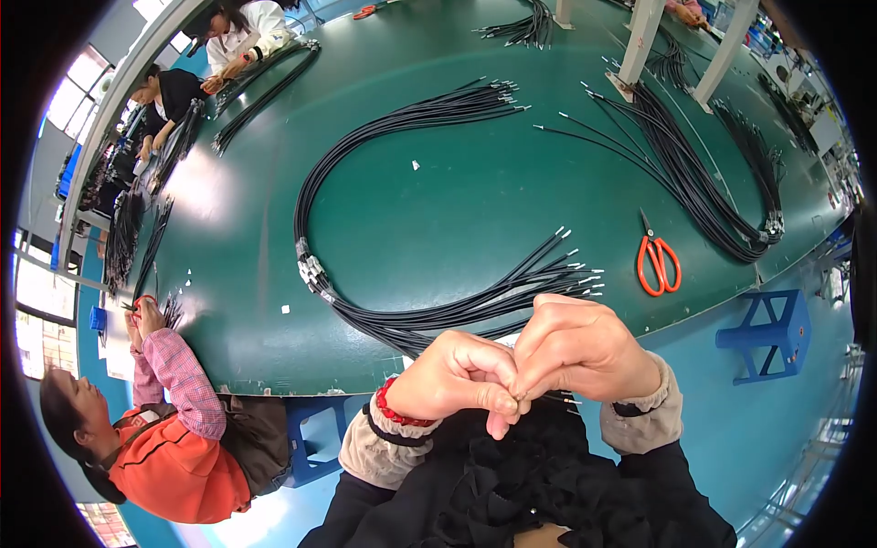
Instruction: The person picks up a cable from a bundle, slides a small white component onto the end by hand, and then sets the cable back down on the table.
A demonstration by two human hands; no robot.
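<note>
Black wire end (pixel 559 398) pinched between left hand (pixel 454 374) and right hand (pixel 585 352); taped cable bundle (pixel 438 315) just beyond, loose ends untaped.

**A long green bench in a bright workshop**

A broad dark green table (pixel 438 201) fills most of the room, its surface shining where light falls on it. The floor (pixel 786 429) beneath is pale blue. A blue plastic stool (pixel 766 333) stands just beside the table's near edge on the right, and another blue stool (pixel 315 438) sits close to the edge on the left. White posts (pixel 639 36) rise from the far end of the table. Windows (pixel 78 87) along the left wall let in strong daylight.
</note>
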